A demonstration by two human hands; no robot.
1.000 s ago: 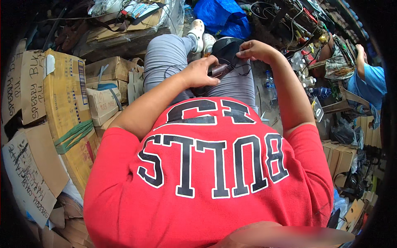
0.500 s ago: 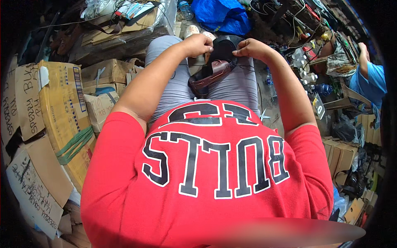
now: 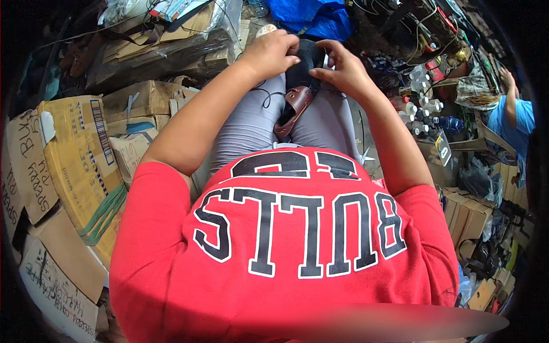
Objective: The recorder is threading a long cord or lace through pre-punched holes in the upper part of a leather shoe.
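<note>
A brown leather shoe (image 3: 299, 104) with moccasin-style lacing lies between my thighs, tilted, its toe end hidden from clear view. A dark black piece (image 3: 303, 67) extends from it away from me, between my hands; whether it is the sole or lining I cannot tell. My left hand (image 3: 273, 54) is at the left edge of this piece, its fingers curled in, with what they hold hidden. At the right edge, my right hand (image 3: 343, 70) has thumb and forefinger apart, the thumb tip against the black piece. A loop of black thread (image 3: 267, 96) crosses my left thigh.
Cardboard boxes (image 3: 80, 166) are stacked at the left. A blue plastic sheet (image 3: 311, 20) lies ahead. Several bottles (image 3: 420, 106) and a black-and-yellow tag (image 3: 442, 148) stand at the right, near another person's blue sleeve (image 3: 512, 120). Cables and clutter fill the far right.
My right hand has opened from a pinch, thumb and forefinger parting. The shoe has turned more upright and narrower to view. A thread loop now shows on my left thigh.
</note>
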